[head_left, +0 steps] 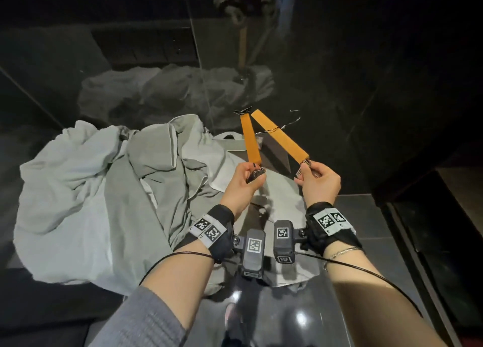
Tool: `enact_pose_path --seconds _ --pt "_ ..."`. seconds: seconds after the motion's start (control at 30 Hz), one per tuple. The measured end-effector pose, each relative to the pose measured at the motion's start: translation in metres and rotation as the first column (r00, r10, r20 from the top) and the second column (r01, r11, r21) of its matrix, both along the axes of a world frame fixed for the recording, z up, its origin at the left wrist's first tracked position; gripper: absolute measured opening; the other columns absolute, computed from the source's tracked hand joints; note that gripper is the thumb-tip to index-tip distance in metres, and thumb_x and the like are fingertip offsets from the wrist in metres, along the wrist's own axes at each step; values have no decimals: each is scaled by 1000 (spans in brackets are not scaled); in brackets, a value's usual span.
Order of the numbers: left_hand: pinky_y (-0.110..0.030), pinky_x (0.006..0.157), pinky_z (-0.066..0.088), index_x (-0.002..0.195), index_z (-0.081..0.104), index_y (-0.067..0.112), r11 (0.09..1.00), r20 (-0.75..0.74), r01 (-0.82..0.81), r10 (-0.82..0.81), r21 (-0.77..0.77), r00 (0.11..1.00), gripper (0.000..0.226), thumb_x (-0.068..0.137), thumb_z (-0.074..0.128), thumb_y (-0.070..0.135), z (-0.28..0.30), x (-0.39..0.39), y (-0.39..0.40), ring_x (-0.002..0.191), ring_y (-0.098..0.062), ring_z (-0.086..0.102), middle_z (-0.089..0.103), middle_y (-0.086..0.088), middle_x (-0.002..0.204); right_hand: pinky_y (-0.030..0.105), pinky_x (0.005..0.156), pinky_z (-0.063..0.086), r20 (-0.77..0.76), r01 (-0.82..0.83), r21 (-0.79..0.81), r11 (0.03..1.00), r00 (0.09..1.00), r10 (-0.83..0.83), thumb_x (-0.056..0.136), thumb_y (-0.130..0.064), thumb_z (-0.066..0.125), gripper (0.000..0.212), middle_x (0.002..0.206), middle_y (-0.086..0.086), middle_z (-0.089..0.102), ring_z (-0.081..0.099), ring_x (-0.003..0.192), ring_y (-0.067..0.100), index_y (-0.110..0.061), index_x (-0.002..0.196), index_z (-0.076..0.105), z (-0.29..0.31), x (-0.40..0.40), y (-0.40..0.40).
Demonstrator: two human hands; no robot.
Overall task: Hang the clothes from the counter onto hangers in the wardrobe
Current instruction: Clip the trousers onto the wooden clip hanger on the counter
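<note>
**Head view: two clip hangers in hand, clothes directly under the grips**

Biggest item: clothes pile [91,195], pale grey-green, heaped on the dark counter [379,216]. It spreads left of and beneath both hands. Flattest garment [282,197] lies right under the grips, running toward the body.

Left hanger [251,140]: wooden bar, long axis runs up and away from the left hand [241,183], near vertical in frame. Fingers curled, pinching the clip at its near end.

Right hanger [279,140]: bar slants up-left from the right hand [320,182], which pinches its near clip too.

Far ends nearly meet, a V shape; wire hooks sit there.

Judgement: left hand is nearer the heap; next move likely lowers a clip onto fabric below.
</note>
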State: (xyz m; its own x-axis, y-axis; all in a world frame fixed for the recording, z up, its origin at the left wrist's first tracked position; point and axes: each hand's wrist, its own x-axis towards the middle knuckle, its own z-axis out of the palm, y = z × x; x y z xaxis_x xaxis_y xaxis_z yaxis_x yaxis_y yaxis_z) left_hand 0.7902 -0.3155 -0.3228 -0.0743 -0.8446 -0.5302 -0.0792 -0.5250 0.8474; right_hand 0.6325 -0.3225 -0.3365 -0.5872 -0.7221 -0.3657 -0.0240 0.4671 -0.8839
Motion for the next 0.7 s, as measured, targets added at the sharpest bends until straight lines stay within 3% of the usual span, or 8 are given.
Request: enact_pose_path --seconds 0.13,0.23,0.33,0.43,0.53,0.6,0.7 --pt "-3 64 45 118 40 9 1000 -7 -16 16 -25 1000 26 95 50 2 4 1 0 74 12 58 54 0 102 46 77 59 18 -4 21 1000 1000 4 86 -9 66 7 79 12 69 70 70 28 -8 93 69 -9 -1 -4" --pt "-1 67 44 119 38 9 999 -2 -16 16 -37 1000 28 95 50 1 5 1 -1 85 1 54 53 0 101 42 75 59 45 12 45 999 999 -14 87 -9 66 5 87 18 70 69 64 23 -10 91 68 -14 1 -10" --pt "-5 74 47 118 38 9 999 -6 -5 4 -52 1000 28 94 51 0 0 1 2 97 -10 51 53 2 102 27 61 58 79 24 64 998 996 -29 87 -8 65 8 88 19 69 66 57 13 -6 95 67 -19 1 -12" --pt "-5 68 48 118 37 8 998 -2 -4 4 -62 1000 30 94 52 -2 -1 -1 2 93 -6 53 52 -5 109 16 39 46 120 8 65 998 993 -16 88 -6 63 14 80 17 65 60 42 0 0 100 66 -23 -2 -13" --pt "-11 85 48 116 37 12 998 33 -1 3 -57 999 31 93 54 2 -4 -3 2 102 -9 55 53 -8 118 15 37 42 201 -7 65 998 980 -7 89 -6 62 8 68 12 60 55 38 0 -2 96 62 -21 -5 -17" --pt "-28 102 44 116 38 14 999 70 -15 17 -36 997 32 92 58 6 -10 -1 5 118 -19 51 51 -13 128 16 41 45 265 -11 74 997 964 -9 89 -6 63 5 66 8 58 56 40 2 -6 91 59 -20 -3 -17" --pt "-26 97 45 115 40 14 998 112 -58 58 -6 992 32 91 61 8 -16 3 4 117 -21 52 54 -12 125 18 46 48 311 -35 84 996 950 8 88 -5 63 5 66 9 56 53 38 4 -5 90 59 -22 2 -19"
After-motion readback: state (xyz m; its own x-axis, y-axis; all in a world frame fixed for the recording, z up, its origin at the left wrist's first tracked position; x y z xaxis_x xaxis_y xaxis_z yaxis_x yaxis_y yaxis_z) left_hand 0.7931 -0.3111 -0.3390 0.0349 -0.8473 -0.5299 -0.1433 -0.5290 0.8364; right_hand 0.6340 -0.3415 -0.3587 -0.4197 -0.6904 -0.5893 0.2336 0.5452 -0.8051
